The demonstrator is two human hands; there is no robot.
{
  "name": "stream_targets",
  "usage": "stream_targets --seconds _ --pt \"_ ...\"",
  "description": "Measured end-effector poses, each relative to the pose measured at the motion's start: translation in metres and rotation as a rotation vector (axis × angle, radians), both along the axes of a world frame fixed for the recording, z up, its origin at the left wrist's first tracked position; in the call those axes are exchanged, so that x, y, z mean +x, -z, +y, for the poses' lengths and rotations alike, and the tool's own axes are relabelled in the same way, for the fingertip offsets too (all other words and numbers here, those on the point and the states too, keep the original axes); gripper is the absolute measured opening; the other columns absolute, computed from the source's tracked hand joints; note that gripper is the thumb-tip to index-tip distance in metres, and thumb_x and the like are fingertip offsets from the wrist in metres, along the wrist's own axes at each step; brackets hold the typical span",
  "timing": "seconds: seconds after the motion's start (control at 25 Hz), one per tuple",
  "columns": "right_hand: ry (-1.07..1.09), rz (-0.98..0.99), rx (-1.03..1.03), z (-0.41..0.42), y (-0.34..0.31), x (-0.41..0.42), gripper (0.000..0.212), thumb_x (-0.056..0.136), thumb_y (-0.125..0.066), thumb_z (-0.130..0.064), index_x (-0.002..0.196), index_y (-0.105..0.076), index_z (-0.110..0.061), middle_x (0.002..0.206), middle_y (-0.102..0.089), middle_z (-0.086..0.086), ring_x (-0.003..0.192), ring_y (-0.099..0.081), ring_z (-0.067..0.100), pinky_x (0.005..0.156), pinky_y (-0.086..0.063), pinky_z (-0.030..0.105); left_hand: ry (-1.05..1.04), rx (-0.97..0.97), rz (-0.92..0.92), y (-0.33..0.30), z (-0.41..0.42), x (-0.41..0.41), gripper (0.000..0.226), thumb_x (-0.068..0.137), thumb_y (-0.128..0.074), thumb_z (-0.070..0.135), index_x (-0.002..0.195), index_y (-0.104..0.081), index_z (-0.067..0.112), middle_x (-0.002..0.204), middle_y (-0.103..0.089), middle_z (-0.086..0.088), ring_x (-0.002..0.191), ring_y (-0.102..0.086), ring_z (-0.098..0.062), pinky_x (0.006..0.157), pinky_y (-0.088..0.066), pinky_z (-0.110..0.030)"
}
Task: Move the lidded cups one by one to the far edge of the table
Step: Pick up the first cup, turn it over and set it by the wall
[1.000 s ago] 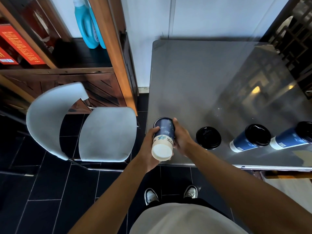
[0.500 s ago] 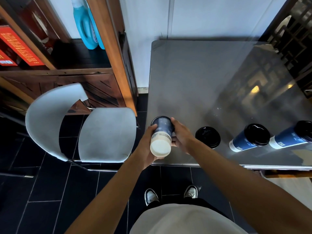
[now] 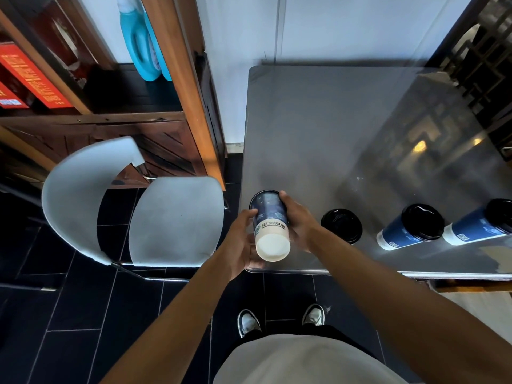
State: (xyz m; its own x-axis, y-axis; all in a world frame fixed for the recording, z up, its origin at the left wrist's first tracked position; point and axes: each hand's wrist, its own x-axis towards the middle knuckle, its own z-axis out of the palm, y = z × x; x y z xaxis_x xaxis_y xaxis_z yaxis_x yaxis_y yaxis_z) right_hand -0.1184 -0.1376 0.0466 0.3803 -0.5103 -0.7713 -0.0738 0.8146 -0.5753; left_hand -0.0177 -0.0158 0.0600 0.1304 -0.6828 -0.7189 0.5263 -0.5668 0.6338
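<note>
A dark blue paper cup is tipped over above the near left corner of the grey table, its white base toward me and its lidded end pointing away. My left hand grips its left side and my right hand its right side. Three more blue cups with black lids stand along the near edge: one just right of my right hand, another further right, the last at the frame's right edge.
A pale grey chair stands left of the table. Behind it is a wooden shelf unit holding a blue bottle and red boxes. A white wall runs along the table's far edge. Dark tiled floor lies below.
The held cup has shifted slightly toward me and down, staying tipped, with both hands still around it. The three standing cups have not moved.
</note>
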Motion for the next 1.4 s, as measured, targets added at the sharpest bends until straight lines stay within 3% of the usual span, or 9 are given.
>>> stream_targets --seconds 0.12,0.28,0.4,0.56,0.76,0.88,1.04,1.2,1.4 --pt "-0.099 0.097 -0.122 -0.001 0.001 0.001 0.043 0.101 -0.049 -0.053 0.124 -0.059 -0.018 0.125 -0.069 0.018 0.097 -0.071 0.033 0.082 -0.059 0.045 0.02 0.004 -0.032 -0.004 -0.004 0.001 0.062 0.083 -0.056 0.071 0.119 -0.067 0.022 0.094 -0.078 -0.011 0.078 -0.076 -0.027 0.065 -0.06 -0.043" --pt "-0.103 0.104 -0.136 -0.003 0.001 0.003 0.039 0.1 -0.048 -0.054 0.117 -0.06 -0.02 0.115 -0.071 0.014 0.087 -0.073 0.03 0.066 -0.062 0.039 -0.07 -0.03 0.052 -0.009 -0.011 -0.007 0.054 0.091 -0.058 0.055 0.12 -0.065 0.01 0.082 -0.074 -0.011 0.065 -0.071 -0.024 0.059 -0.058 -0.032" --pt "-0.082 0.032 -0.106 -0.001 0.008 0.0 0.046 0.1 -0.047 -0.056 0.121 -0.058 -0.017 0.116 -0.068 0.014 0.099 -0.072 0.037 0.084 -0.061 0.055 -0.123 -0.013 0.185 -0.014 -0.012 -0.005 0.054 0.091 -0.051 0.057 0.115 -0.063 0.01 0.082 -0.065 -0.013 0.064 -0.064 -0.027 0.06 -0.054 -0.032" --pt "-0.049 0.003 -0.112 0.001 0.009 0.002 0.046 0.099 -0.048 -0.058 0.113 -0.06 -0.016 0.11 -0.071 0.016 0.092 -0.073 0.037 0.098 -0.05 0.066 -0.128 -0.015 0.198 -0.017 -0.01 -0.009 0.058 0.091 -0.048 0.058 0.123 -0.06 0.011 0.092 -0.061 -0.016 0.073 -0.061 -0.027 0.066 -0.048 -0.033" --pt "-0.046 0.012 -0.097 0.002 0.004 0.004 0.058 0.097 -0.051 -0.06 0.126 -0.06 -0.011 0.118 -0.073 0.021 0.107 -0.071 0.042 0.098 -0.052 0.062 0.036 0.005 0.151 -0.015 -0.007 0.003 0.074 0.088 -0.046 0.065 0.132 -0.061 0.008 0.104 -0.063 -0.02 0.082 -0.063 -0.03 0.064 -0.051 -0.032" --pt "-0.127 0.065 -0.163 0.0 0.004 0.003 0.048 0.095 -0.051 -0.063 0.115 -0.063 -0.021 0.113 -0.074 0.015 0.102 -0.072 0.036 0.09 -0.059 0.054 0.038 0.037 0.1 -0.013 -0.008 0.01 0.072 0.088 -0.05 0.069 0.127 -0.063 0.011 0.092 -0.072 -0.013 0.073 -0.07 -0.026 0.067 -0.054 -0.036" --pt "-0.218 0.171 -0.266 0.0 0.001 0.005 0.044 0.095 -0.044 -0.068 0.101 -0.063 -0.029 0.116 -0.071 0.017 0.111 -0.067 0.041 0.097 -0.054 0.06 -0.051 -0.002 0.129 -0.013 -0.015 0.005 0.058 0.089 -0.061 0.06 0.119 -0.067 0.011 0.085 -0.073 -0.012 0.066 -0.07 -0.023 0.062 -0.058 -0.032" --pt "-0.129 0.103 -0.2 0.0 0.005 0.001 0.046 0.099 -0.042 -0.063 0.11 -0.062 -0.022 0.11 -0.072 0.014 0.1 -0.073 0.037 0.084 -0.062 0.048 -0.176 -0.003 0.205 -0.009 -0.013 0.0 0.055 0.087 -0.056 0.062 0.106 -0.067 0.011 0.077 -0.069 -0.01 0.061 -0.066 -0.024 0.056 -0.055 -0.03" --pt "-0.086 0.082 -0.162 0.002 0.006 0.002 0.049 0.102 -0.044 -0.053 0.126 -0.06 -0.014 0.112 -0.073 0.017 0.092 -0.072 0.033 0.092 -0.057 0.049 -0.179 -0.026 0.176 -0.008 -0.013 -0.014 0.059 0.091 -0.046 0.064 0.109 -0.063 0.01 0.078 -0.067 -0.009 0.064 -0.065 -0.023 0.059 -0.052 -0.029"
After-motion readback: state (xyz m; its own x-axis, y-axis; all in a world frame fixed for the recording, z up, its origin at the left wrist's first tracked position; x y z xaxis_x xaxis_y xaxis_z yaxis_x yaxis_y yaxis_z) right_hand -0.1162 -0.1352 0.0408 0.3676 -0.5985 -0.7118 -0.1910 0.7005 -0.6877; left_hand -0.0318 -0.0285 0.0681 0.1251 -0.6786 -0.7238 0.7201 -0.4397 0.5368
